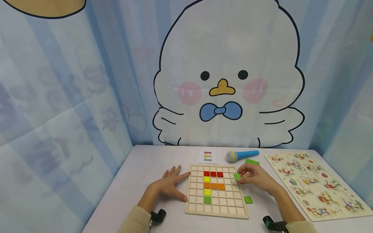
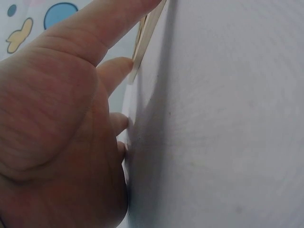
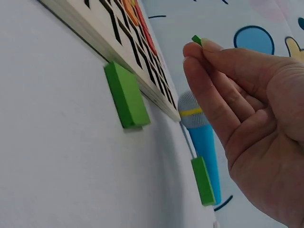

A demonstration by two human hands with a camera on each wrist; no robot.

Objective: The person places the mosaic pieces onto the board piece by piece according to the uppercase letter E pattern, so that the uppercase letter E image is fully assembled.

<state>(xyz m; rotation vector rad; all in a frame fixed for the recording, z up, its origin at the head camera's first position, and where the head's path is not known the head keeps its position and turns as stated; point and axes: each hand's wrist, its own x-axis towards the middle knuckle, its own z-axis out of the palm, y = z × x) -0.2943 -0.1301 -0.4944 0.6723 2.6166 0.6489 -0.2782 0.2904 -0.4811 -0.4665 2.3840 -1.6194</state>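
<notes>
A wooden grid board (image 1: 215, 208) lies on the table, with red, yellow, orange and green square tiles in some of its cells. My left hand (image 1: 169, 183) is spread beside the board, its thumb and index finger touching the left edge. Over the board's upper right side, my right hand (image 1: 257, 177) pinches a green tile (image 1: 237, 176) between thumb and fingertips. In the right wrist view that green tile (image 3: 196, 40) shows only a small corner. Another loose green tile (image 1: 248, 200) lies just right of the board, and more green (image 1: 252, 161) shows behind the right hand.
A pattern card (image 1: 208, 156) with coloured squares lies behind the board. Next to it is a blue toy microphone (image 1: 243, 155) with a grey head. A wooden picture puzzle board (image 1: 319, 184) covers the table's right side. Printed curtains (image 1: 140, 81) enclose the table.
</notes>
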